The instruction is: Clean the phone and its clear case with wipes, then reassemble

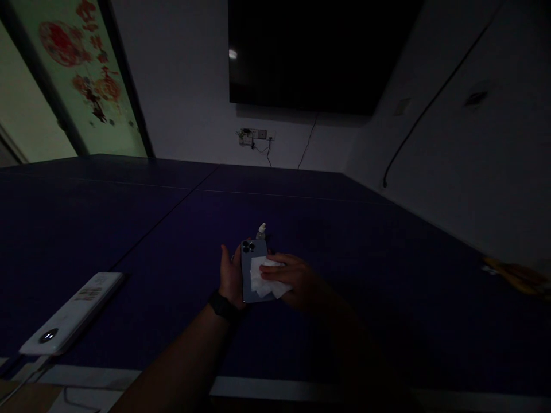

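Observation:
A blue-grey smartphone [247, 278] lies back side up in my left hand [231, 281], its camera lenses at the upper left corner. The left fingers go under the phone and the thumb stands away to the side. My right hand [297, 278] presses a white tissue [258, 281] flat against the phone's back, covering its middle and lower right. Just beyond the phone's top edge a small bottle [261, 231] with a white dropper tip stands upright on the dark blue table [327, 241]. A black watch sits on my left wrist.
At the left front lies a white power bank [73, 315] with a cable [30, 373] plugged in. A yellow item [516, 278] rests at the right edge. Beyond the table are a wall with sockets [258, 135] and a large dark screen [318, 57]. The room is dim.

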### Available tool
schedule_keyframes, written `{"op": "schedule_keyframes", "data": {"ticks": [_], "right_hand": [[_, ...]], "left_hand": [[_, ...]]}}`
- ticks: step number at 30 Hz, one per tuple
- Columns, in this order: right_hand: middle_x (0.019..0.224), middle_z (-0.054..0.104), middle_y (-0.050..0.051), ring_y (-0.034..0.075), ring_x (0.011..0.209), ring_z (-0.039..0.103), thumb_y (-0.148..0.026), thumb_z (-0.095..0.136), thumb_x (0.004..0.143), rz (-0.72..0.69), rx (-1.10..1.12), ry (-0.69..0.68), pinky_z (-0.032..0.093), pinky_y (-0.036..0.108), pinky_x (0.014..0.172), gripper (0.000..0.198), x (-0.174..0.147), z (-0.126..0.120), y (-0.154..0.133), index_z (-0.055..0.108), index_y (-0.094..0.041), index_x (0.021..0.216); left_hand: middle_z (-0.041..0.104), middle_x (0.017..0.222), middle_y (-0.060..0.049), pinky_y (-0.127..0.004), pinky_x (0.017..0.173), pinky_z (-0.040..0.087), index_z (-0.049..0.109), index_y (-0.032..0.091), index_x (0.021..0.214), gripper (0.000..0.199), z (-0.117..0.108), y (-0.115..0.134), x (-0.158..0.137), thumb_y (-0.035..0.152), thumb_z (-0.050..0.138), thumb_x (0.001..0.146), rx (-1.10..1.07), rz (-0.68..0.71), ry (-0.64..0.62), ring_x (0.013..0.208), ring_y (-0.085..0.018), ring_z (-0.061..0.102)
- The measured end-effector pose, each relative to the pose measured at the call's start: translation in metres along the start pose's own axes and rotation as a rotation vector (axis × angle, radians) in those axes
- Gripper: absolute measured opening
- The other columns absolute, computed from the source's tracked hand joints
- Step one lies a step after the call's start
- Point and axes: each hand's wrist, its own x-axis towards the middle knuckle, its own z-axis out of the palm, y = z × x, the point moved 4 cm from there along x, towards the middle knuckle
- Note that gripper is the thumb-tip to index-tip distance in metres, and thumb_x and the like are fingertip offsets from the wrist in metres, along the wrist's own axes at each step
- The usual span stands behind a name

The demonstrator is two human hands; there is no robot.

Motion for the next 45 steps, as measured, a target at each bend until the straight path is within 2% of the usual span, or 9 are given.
{"op": "schedule_keyframes", "data": {"ticks": [3, 8, 10, 14, 18, 31, 35, 40, 45], "right_hand": [[0.123, 0.078, 0.007, 0.030, 0.126, 0.066, -0.018, 0.061, 0.082, 0.007, 0.005, 0.073, 0.055, 0.050, 0.102, 0.041, 0.000, -0.006, 0.001, 0.075, -0.025, 0.119], [0.127, 0.075, 0.012, 0.027, 0.113, 0.072, -0.018, 0.050, 0.093, 0.072, 0.018, 0.350, 0.058, 0.046, 0.095, 0.039, 0.003, -0.022, -0.003, 0.069, -0.019, 0.126], [0.129, 0.074, 0.011, 0.026, 0.114, 0.071, -0.018, 0.050, 0.093, 0.032, 0.009, 0.317, 0.058, 0.045, 0.096, 0.040, 0.005, -0.017, -0.009, 0.068, -0.019, 0.128], [0.135, 0.072, 0.010, 0.027, 0.127, 0.066, -0.015, 0.059, 0.086, -0.066, -0.072, 0.108, 0.054, 0.049, 0.106, 0.048, 0.004, 0.000, -0.011, 0.066, -0.021, 0.132], [0.143, 0.066, 0.010, 0.025, 0.135, 0.061, -0.006, 0.056, 0.078, -0.025, -0.096, 0.039, 0.052, 0.049, 0.112, 0.062, -0.002, 0.002, 0.003, 0.064, -0.020, 0.137], [0.145, 0.063, 0.012, 0.027, 0.143, 0.052, -0.003, 0.053, 0.075, -0.010, -0.006, 0.017, 0.047, 0.050, 0.118, 0.064, -0.002, 0.006, 0.003, 0.066, -0.015, 0.137], [0.134, 0.071, 0.006, 0.024, 0.139, 0.056, -0.001, 0.054, 0.077, -0.054, 0.094, -0.006, 0.049, 0.046, 0.116, 0.055, -0.004, 0.008, 0.003, 0.074, -0.021, 0.124], [0.143, 0.065, 0.007, 0.026, 0.141, 0.054, 0.001, 0.055, 0.071, 0.036, 0.072, -0.033, 0.049, 0.048, 0.116, 0.068, -0.006, 0.003, 0.009, 0.069, -0.021, 0.133], [0.123, 0.077, 0.007, 0.026, 0.128, 0.066, -0.003, 0.055, 0.072, -0.031, 0.102, 0.030, 0.055, 0.046, 0.109, 0.049, -0.006, -0.001, 0.010, 0.078, -0.022, 0.112]], "left_hand": [[0.066, 0.136, -0.019, -0.054, 0.100, 0.051, 0.048, 0.021, 0.147, 0.073, 0.001, 0.000, -0.001, 0.071, 0.029, 0.098, 0.005, -0.005, -0.008, 0.117, -0.036, 0.068], [0.069, 0.130, -0.017, -0.057, 0.093, 0.054, 0.050, 0.025, 0.145, 0.073, -0.003, -0.002, 0.000, 0.076, 0.033, 0.095, 0.042, -0.043, -0.018, 0.106, -0.036, 0.072], [0.070, 0.128, -0.017, -0.055, 0.094, 0.054, 0.051, 0.023, 0.144, 0.073, -0.004, -0.002, 0.001, 0.075, 0.033, 0.096, 0.044, -0.028, 0.000, 0.106, -0.035, 0.072], [0.069, 0.131, -0.019, -0.052, 0.100, 0.051, 0.050, 0.019, 0.146, 0.072, -0.002, 0.000, 0.004, 0.070, 0.028, 0.099, 0.009, -0.010, 0.047, 0.114, -0.035, 0.069], [0.068, 0.133, -0.019, -0.053, 0.102, 0.050, 0.049, 0.019, 0.147, 0.072, 0.000, 0.003, 0.002, 0.068, 0.027, 0.100, 0.014, 0.011, 0.073, 0.118, -0.036, 0.067], [0.069, 0.133, -0.018, -0.053, 0.103, 0.050, 0.051, 0.019, 0.145, 0.071, 0.000, -0.001, 0.001, 0.069, 0.029, 0.100, 0.068, -0.011, 0.068, 0.118, -0.036, 0.068], [0.069, 0.133, -0.018, -0.053, 0.102, 0.050, 0.051, 0.020, 0.146, 0.074, -0.001, -0.003, 0.001, 0.072, 0.031, 0.098, 0.061, -0.043, 0.036, 0.116, -0.036, 0.069], [0.070, 0.131, -0.017, -0.052, 0.099, 0.053, 0.054, 0.019, 0.142, 0.070, -0.003, -0.004, 0.002, 0.069, 0.032, 0.099, 0.082, -0.032, 0.057, 0.112, -0.036, 0.071], [0.070, 0.131, -0.018, -0.051, 0.098, 0.053, 0.052, 0.019, 0.145, 0.071, -0.002, -0.006, 0.002, 0.069, 0.032, 0.099, 0.083, -0.053, 0.064, 0.111, -0.035, 0.071]]}}
